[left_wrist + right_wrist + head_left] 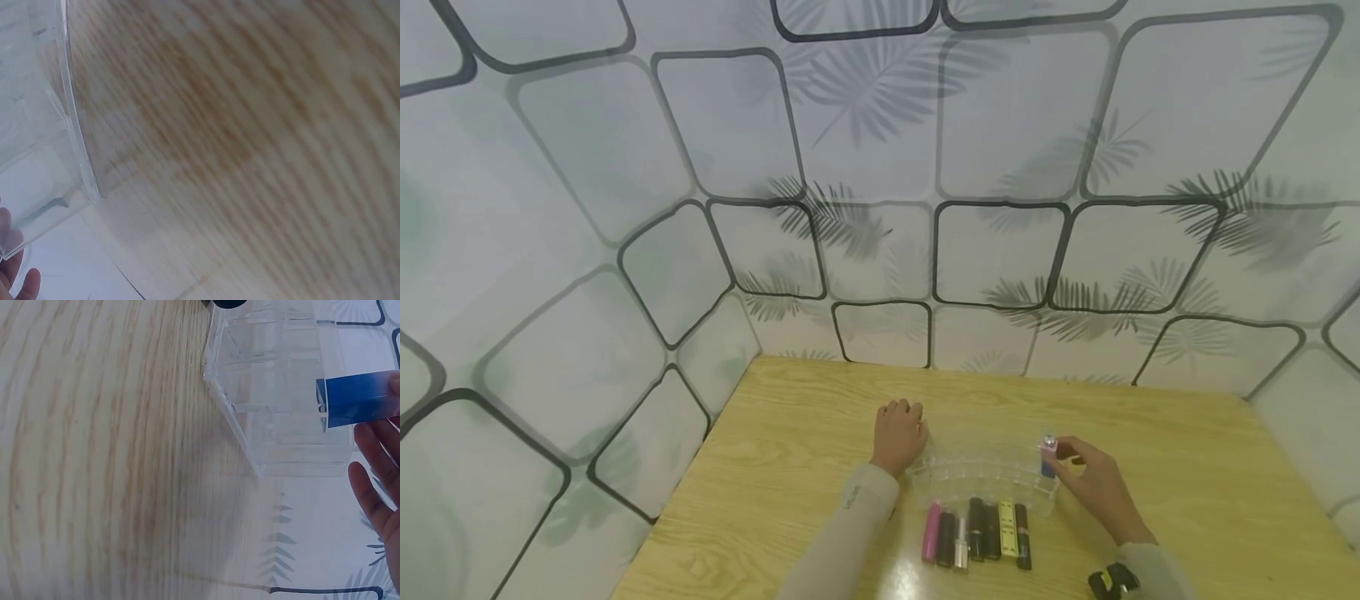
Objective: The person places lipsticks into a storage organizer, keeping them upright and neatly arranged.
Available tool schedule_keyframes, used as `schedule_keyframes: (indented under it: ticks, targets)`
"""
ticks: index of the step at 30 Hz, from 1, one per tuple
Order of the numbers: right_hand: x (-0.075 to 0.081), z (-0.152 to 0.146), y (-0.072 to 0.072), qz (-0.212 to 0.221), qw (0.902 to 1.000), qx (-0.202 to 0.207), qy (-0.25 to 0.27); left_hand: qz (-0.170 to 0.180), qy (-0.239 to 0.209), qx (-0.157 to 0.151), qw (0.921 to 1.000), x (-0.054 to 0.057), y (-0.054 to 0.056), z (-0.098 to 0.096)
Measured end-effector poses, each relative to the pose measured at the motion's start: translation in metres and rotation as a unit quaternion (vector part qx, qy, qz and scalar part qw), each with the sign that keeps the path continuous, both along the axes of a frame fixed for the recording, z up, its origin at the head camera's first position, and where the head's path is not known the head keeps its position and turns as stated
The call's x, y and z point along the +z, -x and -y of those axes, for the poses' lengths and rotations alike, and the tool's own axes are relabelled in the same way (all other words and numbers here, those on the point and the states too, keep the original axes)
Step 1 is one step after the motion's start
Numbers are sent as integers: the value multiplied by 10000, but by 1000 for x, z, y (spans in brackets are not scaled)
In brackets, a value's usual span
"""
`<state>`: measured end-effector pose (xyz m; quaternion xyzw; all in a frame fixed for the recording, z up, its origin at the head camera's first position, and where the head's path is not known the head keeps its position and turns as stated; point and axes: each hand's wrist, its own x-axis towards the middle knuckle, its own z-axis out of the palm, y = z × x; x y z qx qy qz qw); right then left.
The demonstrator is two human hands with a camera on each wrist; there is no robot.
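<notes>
A clear plastic lipstick organizer (981, 471) with stepped rows of slots stands on the wooden table. At its left end, my left hand (898, 437) holds the far corner, fingertips bent down at the clear wall in the left wrist view. With thumb and fingers, my right hand (1093, 483) pinches a blue and pink lipstick (1048, 458) over the organizer's right end. In the right wrist view the blue part of this lipstick (359, 400) overlaps the end slots, its other end covered by fingers.
In front of the organizer lies a row of several lipsticks: a magenta tube (931, 533) at the left, black tubes (977, 529), a clear-and-silver one (961, 543) and a yellow patterned one (1007, 529). A patterned wall (880, 333) rises behind the table (760, 475).
</notes>
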<state>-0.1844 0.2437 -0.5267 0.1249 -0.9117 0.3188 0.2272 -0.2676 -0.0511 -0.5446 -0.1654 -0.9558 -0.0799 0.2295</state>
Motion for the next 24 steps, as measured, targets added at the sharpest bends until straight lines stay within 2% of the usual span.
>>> schedule_keyframes:
  ticks: [10,20,24]
  targets:
    - [-4,-3,0,-228,9997,94,54,130,66,63,9999,-1,1,-1]
    - [-6,-6,-1,-659,9971,171,-349,122,84,48,9999,-1,1,0]
    - [-7,-7,-2,-547,9972,144,-484,96,67,45,9999,0,0,0]
